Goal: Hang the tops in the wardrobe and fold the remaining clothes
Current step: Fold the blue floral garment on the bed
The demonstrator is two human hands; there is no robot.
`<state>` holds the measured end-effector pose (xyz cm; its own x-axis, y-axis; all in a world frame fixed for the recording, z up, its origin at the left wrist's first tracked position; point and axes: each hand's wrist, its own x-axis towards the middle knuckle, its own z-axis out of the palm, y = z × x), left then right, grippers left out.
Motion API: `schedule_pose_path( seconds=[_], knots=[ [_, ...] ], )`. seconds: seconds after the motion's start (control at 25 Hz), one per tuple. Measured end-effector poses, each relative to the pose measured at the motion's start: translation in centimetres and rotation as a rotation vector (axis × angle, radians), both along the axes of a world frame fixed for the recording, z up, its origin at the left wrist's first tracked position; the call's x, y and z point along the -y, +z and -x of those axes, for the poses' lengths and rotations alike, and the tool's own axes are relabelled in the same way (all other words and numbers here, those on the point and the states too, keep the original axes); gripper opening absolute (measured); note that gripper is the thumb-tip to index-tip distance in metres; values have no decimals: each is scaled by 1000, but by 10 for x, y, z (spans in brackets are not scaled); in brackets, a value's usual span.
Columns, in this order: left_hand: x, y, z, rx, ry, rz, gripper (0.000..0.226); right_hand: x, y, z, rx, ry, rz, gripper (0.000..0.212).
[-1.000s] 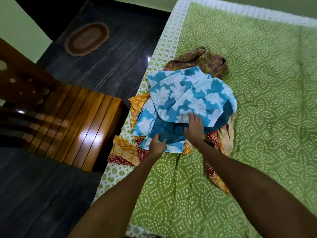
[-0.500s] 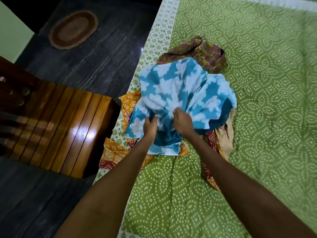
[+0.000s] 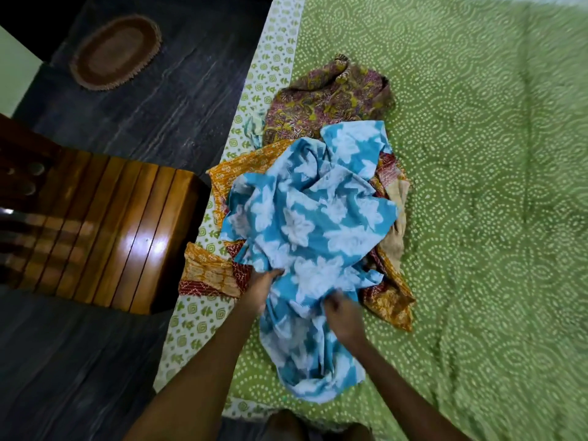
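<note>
Green bedspread [image 3: 477, 186] under the pile; my left hand [image 3: 262, 289] and right hand [image 3: 342, 313] grip the blue top [image 3: 311, 224], probably to lift it free.

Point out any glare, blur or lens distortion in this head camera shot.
Head view: a bright glare patch sits on the polished wooden chair seat; motion blur smears the chair's left side and the bedspread at the top right; wide-angle bending curves the bed edge; both hands, the left hand and right hand, and the blue floral garment look slightly soft.
</note>
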<state>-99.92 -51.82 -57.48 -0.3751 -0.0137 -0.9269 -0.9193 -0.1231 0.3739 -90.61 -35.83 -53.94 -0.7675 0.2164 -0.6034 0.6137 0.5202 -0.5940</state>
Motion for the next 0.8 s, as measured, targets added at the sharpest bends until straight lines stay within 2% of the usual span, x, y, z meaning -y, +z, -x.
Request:
schedule_pose_path(
  seconds=[0.08,0.12,0.16,0.2,0.28,0.36,0.4,0.48,0.56,0.68,0.8],
  knots=[
    [11,2,-20,55,-239,96,12,-27,15,52,-233,-536,44,8],
    [16,4,-25,70,-385,125,13,-39,17,74,-285,-687,47,18],
    [19,7,-26,64,-489,149,19,-48,19,94,-318,-740,-5,36],
    [21,9,-23,10,-497,174,30,-53,17,109,-326,-694,-88,55],
    [25,12,-3,-204,-355,388,62,-56,12,132,-328,-366,-272,83],
    [26,17,25,-426,-386,676,88,-58,5,153,-308,-43,-432,89],
    [22,21,41,-515,-449,717,90,-61,1,166,-269,47,-484,88],
    [7,28,76,-609,-521,597,83,-69,-5,191,-187,144,-525,69],
    [-8,36,103,-577,-450,410,59,-72,-5,205,-151,193,-498,31],
    [-19,27,95,-563,-352,332,37,-54,-7,173,-165,227,-326,20],
    [-6,19,34,-554,-435,439,40,-28,-11,80,-145,289,-227,13]
  ],
)
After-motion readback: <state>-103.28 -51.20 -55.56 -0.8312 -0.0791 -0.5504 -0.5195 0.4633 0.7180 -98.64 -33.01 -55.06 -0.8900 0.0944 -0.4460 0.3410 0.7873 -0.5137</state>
